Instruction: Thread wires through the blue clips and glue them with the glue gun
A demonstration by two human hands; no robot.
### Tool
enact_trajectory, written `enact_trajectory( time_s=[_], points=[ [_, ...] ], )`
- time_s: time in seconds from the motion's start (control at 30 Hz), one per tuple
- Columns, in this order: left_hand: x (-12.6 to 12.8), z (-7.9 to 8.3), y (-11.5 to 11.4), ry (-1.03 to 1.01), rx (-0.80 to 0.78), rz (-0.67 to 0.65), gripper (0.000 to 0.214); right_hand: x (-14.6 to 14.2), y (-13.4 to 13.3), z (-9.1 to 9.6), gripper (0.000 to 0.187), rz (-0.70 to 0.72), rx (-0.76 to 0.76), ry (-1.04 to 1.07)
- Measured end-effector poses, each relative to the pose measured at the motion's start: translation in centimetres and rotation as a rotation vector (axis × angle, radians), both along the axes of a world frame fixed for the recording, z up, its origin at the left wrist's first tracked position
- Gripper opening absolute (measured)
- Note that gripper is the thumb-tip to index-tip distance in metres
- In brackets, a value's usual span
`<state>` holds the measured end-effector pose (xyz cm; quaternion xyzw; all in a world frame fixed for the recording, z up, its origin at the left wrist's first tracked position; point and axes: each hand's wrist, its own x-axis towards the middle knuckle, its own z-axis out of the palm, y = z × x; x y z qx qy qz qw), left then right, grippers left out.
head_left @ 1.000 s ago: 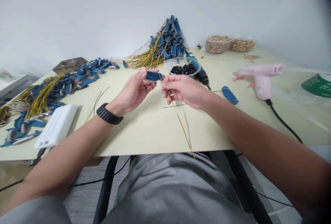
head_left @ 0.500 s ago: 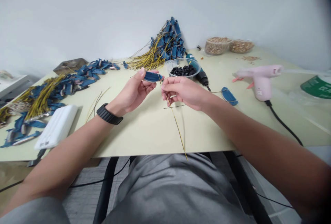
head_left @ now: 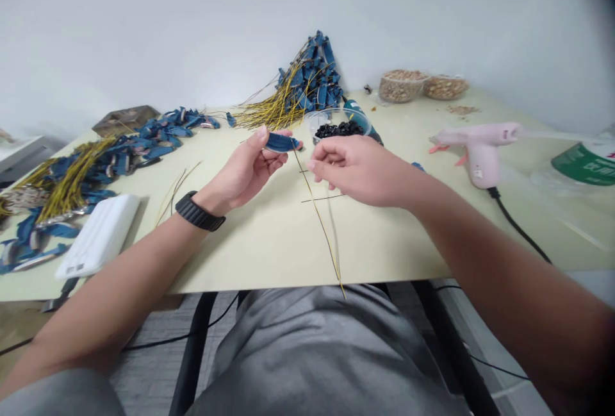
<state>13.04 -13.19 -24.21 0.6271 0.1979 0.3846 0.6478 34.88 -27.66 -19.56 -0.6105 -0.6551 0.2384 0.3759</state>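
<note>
Pinching a small blue piece (head_left: 281,142) in the left hand (head_left: 247,166), thumb on top and fingers underneath, with a thin yellow wire (head_left: 319,227) running from it down past the table edge toward my lap. Hands are apart here, nothing shared between them except that the right hand (head_left: 358,169) sits just beside the wire. Its fingers (head_left: 331,159) are loosely curled, and honestly I can't tell if they're pinched on anything. Black watch (head_left: 199,211) on the left wrist. Straight ahead of the hands there's a big heap of blue pieces with yellow wires (head_left: 305,83), and just past the right hand is a clear bowl (head_left: 339,122) of black beads with a teal-and-black rotary tool (head_left: 360,115) behind it. Further right of that hand sits a pink glue gun (head_left: 480,147) with its black cord (head_left: 519,230), and two tubs of chips (head_left: 400,87) are up beyond it. Left of the left hand is another long pile of blue pieces (head_left: 110,159), plus a white box (head_left: 98,236) near the left forearm. All of it is on a pale table (head_left: 269,262).
</note>
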Motion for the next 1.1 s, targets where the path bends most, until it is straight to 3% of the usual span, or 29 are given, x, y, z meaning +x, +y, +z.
enact_trajectory(
  time_s=[0.1,0.17,0.4,0.6,0.77,0.97,1.1],
  points=[
    [-0.1,-0.3,0.1,-0.015,0.016,-0.037,0.071,0.2,-0.7,-0.1,0.028,-0.051,0.089,-0.040],
    [-0.2,-0.6,0.1,-0.012,0.064,-0.057,0.075,0.4,-0.3,-0.9,0.029,-0.088,0.105,0.042],
    [-0.3,-1.4,-0.2,0.029,0.419,-0.153,0.069,-0.1,1.2,-3.3,0.031,-0.007,-0.138,0.727],
    [-0.3,-1.9,-0.1,0.023,0.500,-0.163,0.073,-0.9,1.2,-4.2,0.023,0.088,-0.255,1.097],
    [-0.2,-1.5,-0.6,0.068,0.468,-0.138,0.078,-1.1,1.5,-4.4,0.023,0.074,-0.290,1.191],
    [-0.4,-1.2,-0.5,0.100,0.473,-0.121,0.086,-1.0,1.5,-4.5,0.022,0.086,-0.272,1.120],
    [-0.6,-1.7,0.3,0.132,0.575,-0.069,0.100,-1.2,1.5,-4.4,0.018,0.067,-0.245,1.076]
  ],
)
